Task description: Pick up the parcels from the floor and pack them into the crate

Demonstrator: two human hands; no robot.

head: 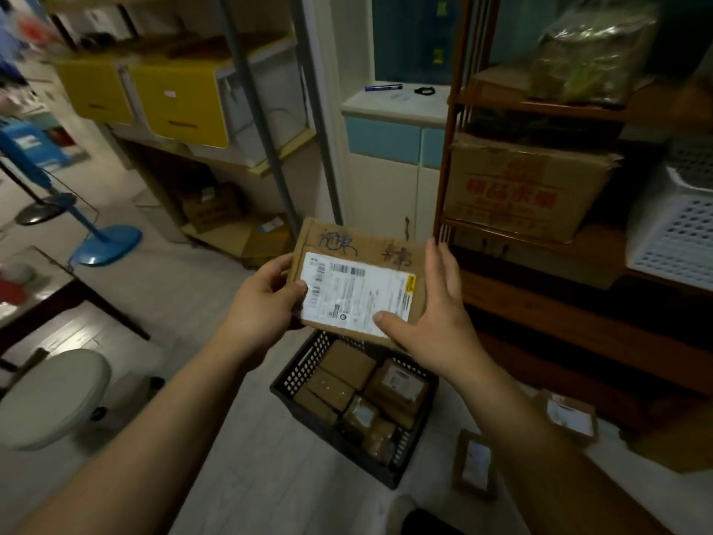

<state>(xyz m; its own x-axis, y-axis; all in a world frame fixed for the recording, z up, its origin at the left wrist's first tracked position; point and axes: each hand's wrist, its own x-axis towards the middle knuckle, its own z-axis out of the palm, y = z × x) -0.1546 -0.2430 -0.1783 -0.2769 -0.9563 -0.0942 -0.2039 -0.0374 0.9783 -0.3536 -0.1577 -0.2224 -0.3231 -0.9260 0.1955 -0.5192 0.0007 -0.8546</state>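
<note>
Both hands hold one flat cardboard parcel (pixel 359 279) up in the air above the crate: the left hand (pixel 266 303) clasps its left edge, thumb pressed on the white shipping label (pixel 357 293), while the right hand (pixel 428 303) cups the right edge with fingers spread upright and thumb on the label's lower corner. That parcel is a thin brown rectangle with dark handwriting scrawled across its top and a glossy printed label with barcodes and a yellow strip.

Directly below it on the pale plank floor (pixel 239 457) sits the crate (pixel 304 364), black plastic with perforated lattice walls, already packed with several brown boxes (pixel 347 362) lying close together, some taped, some labelled. Its top is open and nothing covers it. To the crate's right, two more small labelled parcels lie on the floor: one (pixel 474 463) near the right forearm, another (pixel 569 417) farther right, just beside the base of a dark wooden shelf (pixel 540 303). This shelf carries a large printed carton (pixel 528 187) and a white perforated basket (pixel 671 233).

Left of the crate the floor is open; a round white stool (pixel 54 395) and a dark tabletop (pixel 42 287) stand well apart at the left edge, with a blue stand base (pixel 106 245) behind them
</note>
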